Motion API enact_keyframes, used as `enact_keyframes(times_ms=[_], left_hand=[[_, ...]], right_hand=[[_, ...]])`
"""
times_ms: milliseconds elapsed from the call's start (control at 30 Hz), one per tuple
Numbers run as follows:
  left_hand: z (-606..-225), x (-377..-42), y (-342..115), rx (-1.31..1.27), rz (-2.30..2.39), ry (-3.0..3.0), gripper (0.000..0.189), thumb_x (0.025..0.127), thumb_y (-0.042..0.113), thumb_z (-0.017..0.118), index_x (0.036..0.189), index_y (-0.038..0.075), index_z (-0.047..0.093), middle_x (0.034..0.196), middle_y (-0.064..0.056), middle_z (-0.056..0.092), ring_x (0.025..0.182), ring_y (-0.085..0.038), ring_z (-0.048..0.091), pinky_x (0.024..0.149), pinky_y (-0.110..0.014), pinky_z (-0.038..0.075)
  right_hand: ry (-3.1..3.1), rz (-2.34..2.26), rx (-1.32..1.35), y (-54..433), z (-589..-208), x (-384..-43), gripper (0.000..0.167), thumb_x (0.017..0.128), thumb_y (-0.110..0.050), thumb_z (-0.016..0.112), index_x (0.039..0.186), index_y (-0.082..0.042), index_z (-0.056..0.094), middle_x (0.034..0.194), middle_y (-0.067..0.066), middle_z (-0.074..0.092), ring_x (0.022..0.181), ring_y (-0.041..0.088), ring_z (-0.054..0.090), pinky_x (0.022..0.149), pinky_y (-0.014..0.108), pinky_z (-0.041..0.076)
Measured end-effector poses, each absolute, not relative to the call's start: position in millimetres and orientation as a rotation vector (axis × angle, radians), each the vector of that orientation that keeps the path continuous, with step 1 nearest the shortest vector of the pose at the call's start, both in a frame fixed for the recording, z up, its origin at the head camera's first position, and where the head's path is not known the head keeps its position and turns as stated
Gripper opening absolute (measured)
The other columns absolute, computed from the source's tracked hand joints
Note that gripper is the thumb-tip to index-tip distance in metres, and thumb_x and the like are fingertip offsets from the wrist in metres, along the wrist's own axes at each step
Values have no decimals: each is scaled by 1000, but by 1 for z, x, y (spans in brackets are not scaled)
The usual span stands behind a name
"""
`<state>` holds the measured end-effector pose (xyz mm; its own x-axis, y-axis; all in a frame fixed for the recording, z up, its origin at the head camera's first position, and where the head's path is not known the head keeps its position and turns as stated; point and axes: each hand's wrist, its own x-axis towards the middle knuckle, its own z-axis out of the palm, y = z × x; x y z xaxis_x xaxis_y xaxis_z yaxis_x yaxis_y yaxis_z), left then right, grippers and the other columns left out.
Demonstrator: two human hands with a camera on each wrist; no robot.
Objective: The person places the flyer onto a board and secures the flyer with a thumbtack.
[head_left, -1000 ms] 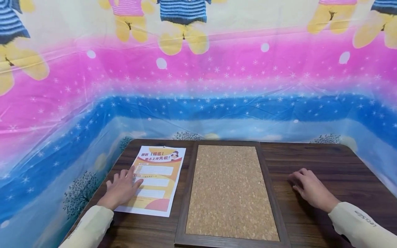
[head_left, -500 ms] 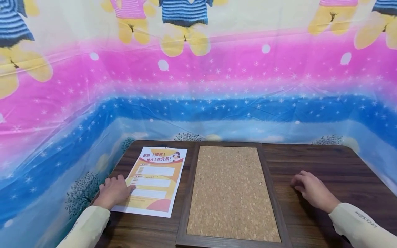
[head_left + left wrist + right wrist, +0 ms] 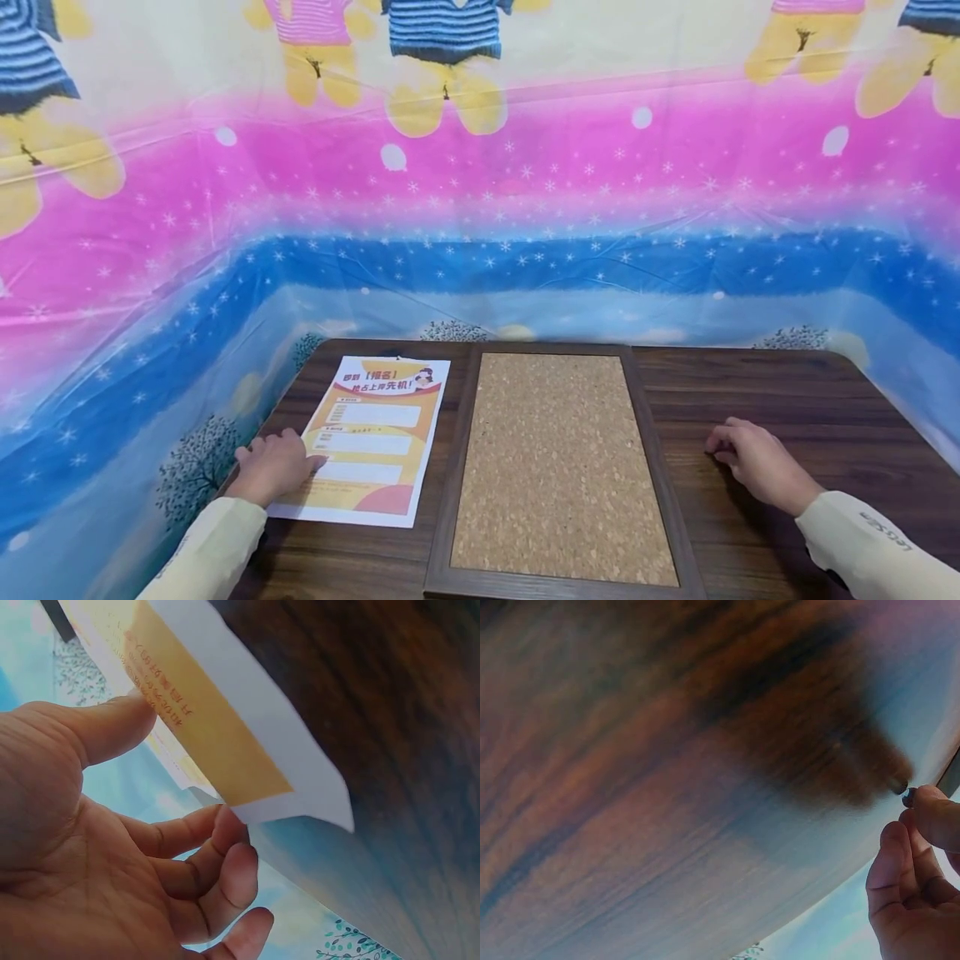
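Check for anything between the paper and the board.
Nothing visible: between the paper and the board lies only a strip of table. The left hand is at the paper's opposite edge.

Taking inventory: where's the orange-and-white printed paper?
Head view: the paper is left of the brown-framed cork board, its left edge by the left hand.

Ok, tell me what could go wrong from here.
The small dark object pinched by the right hand could slip and be hard to spot on the dark brown wood-grain table. The orange-and-white printed paper sheet might crease or slide: the left hand has its thumb on it, and one corner looks bent in the left wrist view.
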<state>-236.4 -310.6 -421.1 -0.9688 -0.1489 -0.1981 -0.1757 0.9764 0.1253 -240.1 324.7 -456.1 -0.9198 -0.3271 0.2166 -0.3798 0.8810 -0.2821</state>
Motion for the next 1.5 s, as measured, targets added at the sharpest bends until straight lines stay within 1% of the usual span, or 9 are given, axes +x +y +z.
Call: enact_keyframes(times_ms=[233,500,600,700,833,1000,1133,1367,1500], left_hand=[[-422,-237,-310,-258,222,2954,68,86,45,66,106,-17,49,87,-24,54,85,-42,46,82,-61,27],[-423,-238,-312,-238,240,2953,62,86,43,66,103,-15,52,82,-18,53,82,-38,46,81,-61,27],[-423,-237,-312,-233,231,2961,55,89,36,65,105,-15,52,85,-21,54,83,-39,46,81,-60,27],[-423,-235,-311,-212,213,2978,41,92,23,60,106,-15,52,89,-23,56,83,-39,47,79,-57,28],[-423,-234,-311,-179,202,3007,29,91,9,55,105,-16,51,90,-24,55,81,-37,48,77,-55,32],[-419,-236,-308,-229,252,3014,37,92,4,51,118,-20,41,92,-27,54,78,-34,53,74,-52,43],[-417,-236,-304,-286,321,3001,44,94,3,48,127,-20,31,97,-31,53,75,-32,55,71,-48,45],[-410,-232,-302,-279,486,3051,40,92,-2,45,125,-19,30,84,-23,52,62,-24,53,56,-38,44],[-405,-230,-304,-247,526,3098,37,92,-4,43,123,-21,32,86,-25,51,61,-24,53,53,-37,43]], right_hand=[[-2926,481,520,325,-457,-241,27,77,14,68,80,-13,66,78,-4,54,71,13,55,61,35,48],[-2979,533,465,325,-455,-242,27,78,15,65,83,-11,67,79,-3,57,73,15,58,61,36,49],[-2994,540,454,324,-455,-243,28,77,17,64,83,-10,66,79,-2,57,73,15,57,60,35,48],[-2997,528,459,324,-454,-244,28,77,18,63,82,-10,65,78,-2,55,71,14,55,58,34,46],[-2990,504,471,325,-455,-244,27,78,16,64,81,-11,63,77,-2,52,68,13,51,57,33,43],[-2952,454,511,326,-455,-244,27,79,13,65,78,-14,62,76,-3,48,65,12,45,56,32,40],[-2940,456,518,325,-455,-245,25,81,11,65,77,-14,61,76,-3,47,64,12,43,56,30,39],[-2952,500,502,323,-453,-244,26,82,13,62,79,-12,60,77,-3,49,65,13,44,55,31,39],[-2957,516,483,322,-453,-244,25,83,13,62,80,-12,59,77,-2,48,65,13,44,55,32,38]])
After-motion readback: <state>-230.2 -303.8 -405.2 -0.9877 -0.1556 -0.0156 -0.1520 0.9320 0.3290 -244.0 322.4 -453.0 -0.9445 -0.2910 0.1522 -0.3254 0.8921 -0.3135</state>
